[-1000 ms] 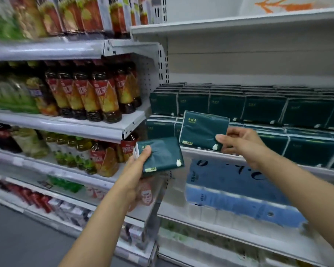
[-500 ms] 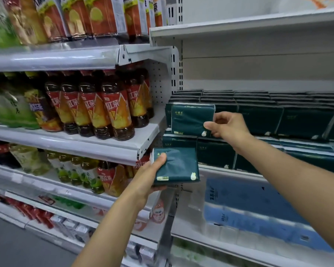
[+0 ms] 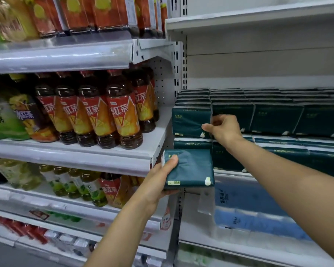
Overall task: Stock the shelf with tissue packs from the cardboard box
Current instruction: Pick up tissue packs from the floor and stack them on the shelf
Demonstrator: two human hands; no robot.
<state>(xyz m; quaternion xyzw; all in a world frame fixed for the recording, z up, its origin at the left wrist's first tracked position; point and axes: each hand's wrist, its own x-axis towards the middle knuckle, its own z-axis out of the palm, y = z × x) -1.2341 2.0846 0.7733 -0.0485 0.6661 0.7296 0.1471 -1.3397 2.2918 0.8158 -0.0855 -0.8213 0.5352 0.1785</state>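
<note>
My right hand (image 3: 223,129) pinches the right edge of a dark green tissue pack (image 3: 190,121) that stands upright at the far left end of the upper row on the shelf (image 3: 231,173). Rows of identical green packs (image 3: 276,120) fill the shelf to its right and below it. My left hand (image 3: 160,180) grips a second green tissue pack (image 3: 191,169) by its left side, held in the air in front of the shelf's left end, just below the first pack. The cardboard box is out of view.
To the left, a separate bay holds red-labelled iced tea bottles (image 3: 121,114) and green tea bottles (image 3: 79,186) on white shelves. Blue wrapped paper packs (image 3: 247,209) sit on the shelf below the tissues. A white shelf board (image 3: 258,18) hangs above.
My right hand has carried its pack up and left into the end of the upper row on the shelf. My left hand keeps its pack, staying below that spot.
</note>
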